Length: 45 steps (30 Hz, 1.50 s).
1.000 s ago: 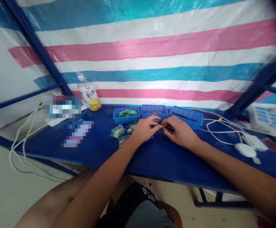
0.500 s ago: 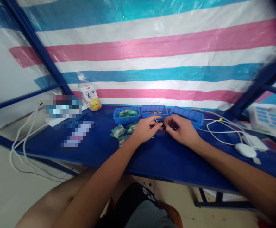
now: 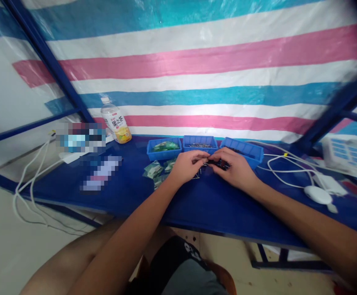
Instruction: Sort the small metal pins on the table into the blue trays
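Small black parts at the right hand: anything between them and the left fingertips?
Nothing visible: the left hand has its fingertips close to the small black parts at the right hand. Can't tell whether they touch.

The sheet (image 3: 197,67) looks like thin plastic — glossy, lightly crinkled, streaked with glare. The worktop (image 3: 218,207) is smooth with a soft sheen; the frame (image 3: 48,61) looks like painted metal. The bins (image 3: 164,155) are smooth plastic, the middle one's pieces (image 3: 200,145) metallic and bright. The bags (image 3: 152,169) are shiny clear film, the bottle (image 3: 117,123) transparent plastic — the shorts (image 3: 172,264) matt cloth.
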Each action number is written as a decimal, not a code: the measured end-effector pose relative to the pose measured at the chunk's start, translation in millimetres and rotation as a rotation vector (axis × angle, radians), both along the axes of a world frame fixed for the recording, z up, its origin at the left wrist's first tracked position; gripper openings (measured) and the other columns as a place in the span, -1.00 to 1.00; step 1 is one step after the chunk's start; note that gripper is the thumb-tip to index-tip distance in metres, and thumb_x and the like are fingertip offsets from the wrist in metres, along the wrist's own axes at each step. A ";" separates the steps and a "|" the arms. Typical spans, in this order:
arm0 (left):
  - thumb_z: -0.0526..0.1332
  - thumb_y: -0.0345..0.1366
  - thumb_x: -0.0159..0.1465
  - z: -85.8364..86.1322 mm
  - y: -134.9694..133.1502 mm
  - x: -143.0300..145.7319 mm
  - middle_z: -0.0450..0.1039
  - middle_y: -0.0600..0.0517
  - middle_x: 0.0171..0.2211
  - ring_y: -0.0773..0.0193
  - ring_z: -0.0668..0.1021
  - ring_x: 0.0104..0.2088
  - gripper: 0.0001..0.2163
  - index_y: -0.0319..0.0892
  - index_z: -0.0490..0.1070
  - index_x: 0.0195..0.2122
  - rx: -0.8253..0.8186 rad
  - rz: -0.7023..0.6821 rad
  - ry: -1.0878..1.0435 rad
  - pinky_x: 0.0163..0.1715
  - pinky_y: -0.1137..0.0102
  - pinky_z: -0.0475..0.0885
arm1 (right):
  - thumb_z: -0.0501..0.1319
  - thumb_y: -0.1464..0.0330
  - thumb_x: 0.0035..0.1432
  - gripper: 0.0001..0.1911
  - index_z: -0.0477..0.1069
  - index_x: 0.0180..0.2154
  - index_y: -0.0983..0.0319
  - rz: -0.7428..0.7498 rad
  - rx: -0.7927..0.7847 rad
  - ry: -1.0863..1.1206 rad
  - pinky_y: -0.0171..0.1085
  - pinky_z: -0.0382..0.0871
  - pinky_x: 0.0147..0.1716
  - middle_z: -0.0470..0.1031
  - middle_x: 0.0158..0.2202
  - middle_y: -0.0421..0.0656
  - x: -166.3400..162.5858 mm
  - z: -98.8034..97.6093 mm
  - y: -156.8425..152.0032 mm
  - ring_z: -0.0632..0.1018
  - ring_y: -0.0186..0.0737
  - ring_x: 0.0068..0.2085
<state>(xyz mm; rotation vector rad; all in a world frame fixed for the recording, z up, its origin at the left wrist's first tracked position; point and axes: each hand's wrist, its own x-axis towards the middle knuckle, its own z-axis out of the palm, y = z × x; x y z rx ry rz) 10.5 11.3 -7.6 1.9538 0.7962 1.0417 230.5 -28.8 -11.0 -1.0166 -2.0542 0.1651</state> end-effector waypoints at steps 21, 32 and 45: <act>0.43 -0.27 0.29 -2.7 0.1 3.5 0.70 -0.08 -0.21 0.15 0.74 -0.20 -0.82 -0.19 0.52 -0.15 -0.061 0.072 -0.075 -0.07 0.23 0.65 | 0.28 0.38 0.29 -0.92 0.52 -0.16 0.13 -0.090 -0.092 -0.032 -0.13 0.49 -0.23 0.64 -0.19 -0.13 0.8 -3.4 0.1 0.60 -0.11 -0.25; 0.40 -0.25 0.34 -1.4 0.2 3.0 0.70 -0.13 -0.10 0.14 0.73 -0.08 -0.80 -0.19 0.53 -0.07 -0.009 0.077 -0.126 -0.03 0.24 0.65 | 0.17 0.15 0.44 -0.73 0.55 -0.16 0.16 -0.064 -0.268 0.029 -0.15 0.42 -0.25 0.65 -0.26 -0.11 -2.0 -1.3 2.9 0.57 -0.12 -0.28; 0.28 -0.33 0.42 0.3 0.8 2.1 0.69 -0.09 -0.10 0.17 0.71 -0.10 -0.85 -0.18 0.56 -0.02 0.199 0.230 0.064 -0.17 0.32 0.62 | 0.37 -0.16 0.17 -0.43 0.55 -0.39 0.24 -0.195 -0.689 0.591 -0.34 0.24 -0.60 0.55 -0.53 -0.15 -7.0 1.7 28.5 0.39 -0.38 -0.59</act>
